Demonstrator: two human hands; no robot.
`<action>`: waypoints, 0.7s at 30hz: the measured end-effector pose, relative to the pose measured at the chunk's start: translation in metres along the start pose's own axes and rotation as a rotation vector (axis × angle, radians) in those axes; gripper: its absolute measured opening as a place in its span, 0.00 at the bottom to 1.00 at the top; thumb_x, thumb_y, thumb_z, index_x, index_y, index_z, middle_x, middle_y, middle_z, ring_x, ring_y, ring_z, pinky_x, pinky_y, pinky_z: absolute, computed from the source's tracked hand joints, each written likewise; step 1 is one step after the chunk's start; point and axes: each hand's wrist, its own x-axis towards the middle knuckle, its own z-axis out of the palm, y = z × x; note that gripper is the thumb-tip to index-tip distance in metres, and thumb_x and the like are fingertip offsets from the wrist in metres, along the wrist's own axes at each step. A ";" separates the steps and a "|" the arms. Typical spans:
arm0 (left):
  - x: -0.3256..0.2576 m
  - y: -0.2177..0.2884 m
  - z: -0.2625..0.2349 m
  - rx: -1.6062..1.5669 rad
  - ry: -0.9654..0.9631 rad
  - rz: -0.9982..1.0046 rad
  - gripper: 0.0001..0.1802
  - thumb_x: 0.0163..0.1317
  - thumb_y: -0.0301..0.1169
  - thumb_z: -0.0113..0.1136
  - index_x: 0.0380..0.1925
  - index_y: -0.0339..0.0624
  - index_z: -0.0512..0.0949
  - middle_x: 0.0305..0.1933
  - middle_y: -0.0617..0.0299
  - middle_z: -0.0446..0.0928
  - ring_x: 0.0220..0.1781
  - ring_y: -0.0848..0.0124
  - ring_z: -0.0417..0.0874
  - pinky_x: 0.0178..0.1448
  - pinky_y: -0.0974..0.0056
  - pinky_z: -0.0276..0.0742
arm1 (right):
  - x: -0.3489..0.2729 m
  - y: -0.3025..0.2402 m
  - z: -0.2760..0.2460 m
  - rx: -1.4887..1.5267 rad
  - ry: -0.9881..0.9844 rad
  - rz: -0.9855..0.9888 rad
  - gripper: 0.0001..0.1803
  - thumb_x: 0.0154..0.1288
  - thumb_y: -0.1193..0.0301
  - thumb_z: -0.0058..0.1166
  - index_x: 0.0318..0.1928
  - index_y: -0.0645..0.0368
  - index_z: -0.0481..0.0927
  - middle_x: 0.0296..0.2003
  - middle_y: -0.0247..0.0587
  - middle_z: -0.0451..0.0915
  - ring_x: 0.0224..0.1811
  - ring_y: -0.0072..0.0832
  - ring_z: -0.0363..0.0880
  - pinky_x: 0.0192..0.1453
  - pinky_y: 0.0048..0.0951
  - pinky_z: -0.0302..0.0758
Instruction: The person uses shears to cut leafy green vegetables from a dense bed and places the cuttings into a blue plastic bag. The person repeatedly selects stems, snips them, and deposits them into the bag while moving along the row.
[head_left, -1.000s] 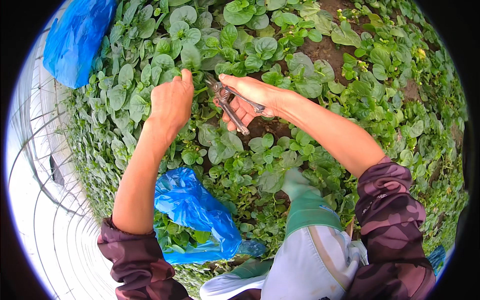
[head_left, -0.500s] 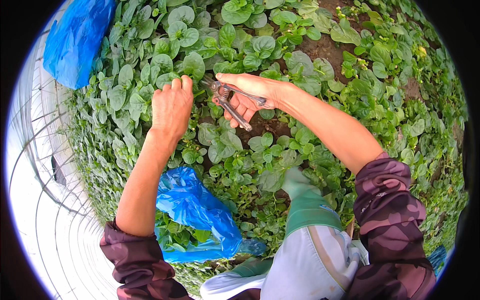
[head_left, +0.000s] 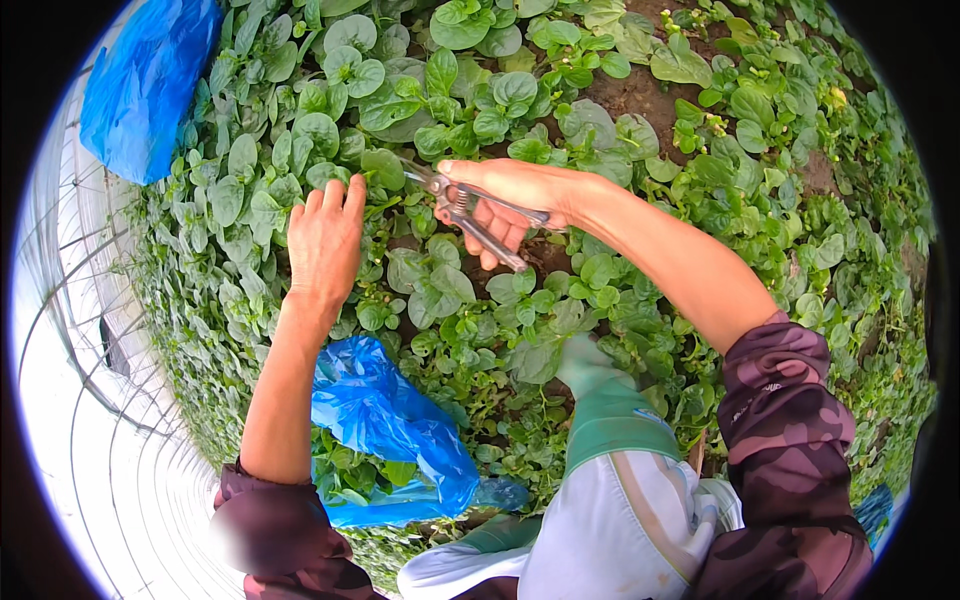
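My right hand holds a pair of pruning shears, with the thumb along the upper handle. The handles stand apart, and a coil spring shows between them. The blades point left toward a rounded green leaf. Just left of that leaf is my left hand, back upward, its fingers bent close together and reaching down into the plants. Its fingertips are out of sight among the foliage, so anything pinched there is hidden.
Low leafy plants cover the ground, with bare soil showing in patches. A blue plastic bag holding cut greens lies near my left forearm. Another blue bag is at the far left, beside white sheeting. My green boot stands among the plants.
My left hand has drawn slightly left and nearer to me. The shears in my right hand have shifted a little right and nearer, widening the space between the hands.
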 end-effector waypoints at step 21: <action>0.003 0.003 0.003 -0.009 0.048 0.045 0.23 0.56 0.24 0.56 0.55 0.40 0.74 0.41 0.59 0.74 0.44 0.62 0.77 0.46 0.58 0.73 | 0.020 -0.012 0.006 -0.033 0.105 0.017 0.36 0.77 0.42 0.24 0.47 0.66 0.71 0.32 0.50 0.79 0.27 0.33 0.83 0.26 0.32 0.81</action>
